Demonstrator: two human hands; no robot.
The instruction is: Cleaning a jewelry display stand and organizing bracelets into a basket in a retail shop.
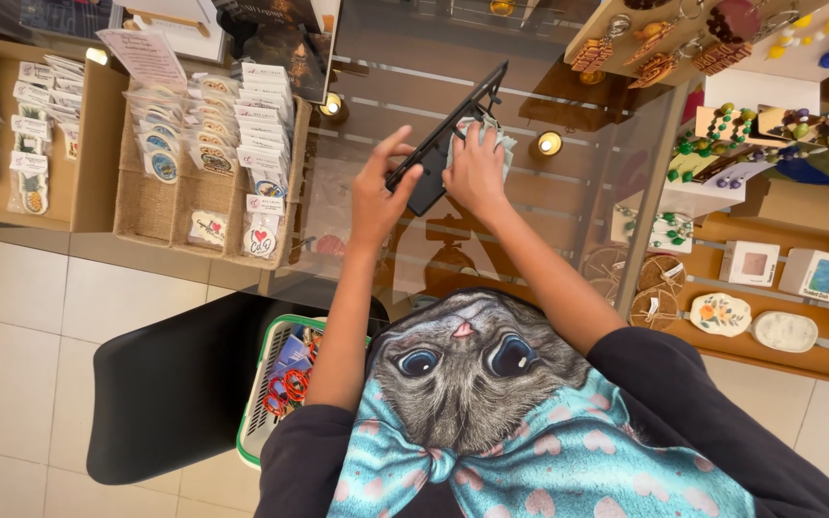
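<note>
At the far left, a cardboard display box [88,144] packed with sticker packets [31,144] stands on the glass counter [568,115], and just beside it a burlap-lined tray [136,206] holds rows of bagged badges and cards [242,125]. Their front edges sit close to the counter's near edge, so little bare glass is left on that side. Below the counter edge, over the tiled floor [11,326], a black chair seat [165,393] carries a green-rimmed white basket [256,422] of small red items, close against the person's left elbow.

The left hand [376,197] grips the lower end of a black flat display stand [443,144], thumb and fingers closed around its edge, with the stand tilted up and away over the glass. The right hand [477,173] presses a pale cloth [491,139] flat against the stand's face, fingers curled over the bunched fabric. Both hands are touching the stand, about mid-counter, where the glass is most open.

Just right of the cloth a small round gold light [549,144] shows on or under the glass. Further right, past the counter's side edge, wooden shelves [798,360] hold bead necklaces [722,144], small boxes [750,261] and oval painted dishes [722,314], well apart from the hands. Hanging wooden keyrings [654,58] crowd the upper right.
</note>
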